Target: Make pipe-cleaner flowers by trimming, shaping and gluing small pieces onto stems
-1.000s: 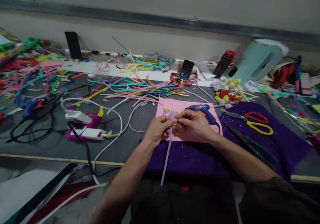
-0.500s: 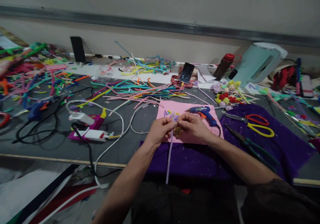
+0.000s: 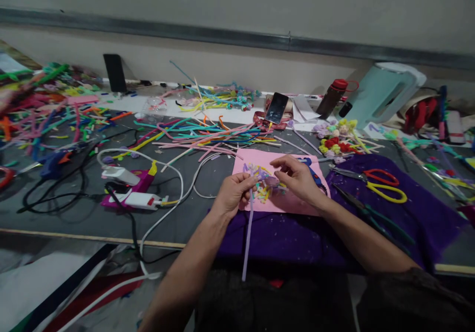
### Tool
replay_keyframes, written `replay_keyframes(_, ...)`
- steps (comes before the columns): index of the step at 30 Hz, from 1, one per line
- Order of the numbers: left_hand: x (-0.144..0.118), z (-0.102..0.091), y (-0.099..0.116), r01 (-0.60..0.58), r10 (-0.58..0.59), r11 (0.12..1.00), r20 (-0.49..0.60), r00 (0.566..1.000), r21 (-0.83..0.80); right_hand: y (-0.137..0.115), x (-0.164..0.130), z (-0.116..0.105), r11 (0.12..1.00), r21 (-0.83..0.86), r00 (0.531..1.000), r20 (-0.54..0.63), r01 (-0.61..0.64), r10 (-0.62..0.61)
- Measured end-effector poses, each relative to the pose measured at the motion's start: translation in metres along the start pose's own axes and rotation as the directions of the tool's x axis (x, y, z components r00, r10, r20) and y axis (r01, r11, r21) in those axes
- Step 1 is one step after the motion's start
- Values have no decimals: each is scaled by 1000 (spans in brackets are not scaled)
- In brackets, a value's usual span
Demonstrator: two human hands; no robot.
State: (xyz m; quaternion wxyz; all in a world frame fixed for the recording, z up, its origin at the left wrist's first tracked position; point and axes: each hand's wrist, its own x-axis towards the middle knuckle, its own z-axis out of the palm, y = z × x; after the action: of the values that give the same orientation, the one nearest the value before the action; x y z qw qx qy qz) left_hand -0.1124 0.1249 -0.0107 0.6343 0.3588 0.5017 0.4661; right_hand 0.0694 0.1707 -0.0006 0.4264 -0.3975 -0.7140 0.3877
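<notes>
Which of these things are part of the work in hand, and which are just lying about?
In hand: left hand, right hand, lilac pipe cleaner, small flower, pink sheet.
Lying about: scissors, phone, bottle, kettle, charger.

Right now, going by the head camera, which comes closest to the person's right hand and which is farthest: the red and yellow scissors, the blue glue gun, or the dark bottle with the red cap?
From the right hand:
1. Blue glue gun, just behind the hand on the pink sheet, partly hidden by it.
2. Red and yellow scissors, off to the right on the purple cloth.
3. Dark bottle with the red cap, far back near the wall.
</notes>
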Motion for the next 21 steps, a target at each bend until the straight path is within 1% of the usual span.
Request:
replay_keyframes(1,0,0,0,2,-2,1000,4,1000,1,0,0,-1,997,-56,998,-1,60,-60)
replay_keyframes(2,0,0,0,2,-2,1000,5,1000,1,-1,-1,-2,994,-71,996,20,88,-87)
replay_keyframes(3,0,1,-1,3,-3,1000,7,1000,0,-2,-2,-1,996,-42,995,55,80,-77)
replay_keyframes(6,-1,3,-2,24,-24,1000,17,1000,2,-6,-6,6,987,148,980,197,-64,34)
replay_keyframes(8,-2,4,-3,45,-45,999,32,998,11,-8,-7,11,962,226,962,258,-155,94)
replay_keyframes(12,-2,4,-3,50,-52,998,54,997,34,-9,-8,15,917,277,932,301,-286,200)
replay_keyframes(14,-2,4,-3,42,-45,998,56,997,49,-8,-8,15,873,337,919,302,-352,254)
replay_keyframes(16,-2,4,-2,29,-33,997,56,998,66,-6,-7,15,812,418,902,326,-407,284)
replay_keyframes(18,-2,4,-1,10,-16,996,63,998,86,-5,-6,14,752,479,879,384,-452,283)
replay_keyframes(21,-2,4,-1,-16,7,992,75,997,122,-3,-5,13,681,513,832,481,-523,276)
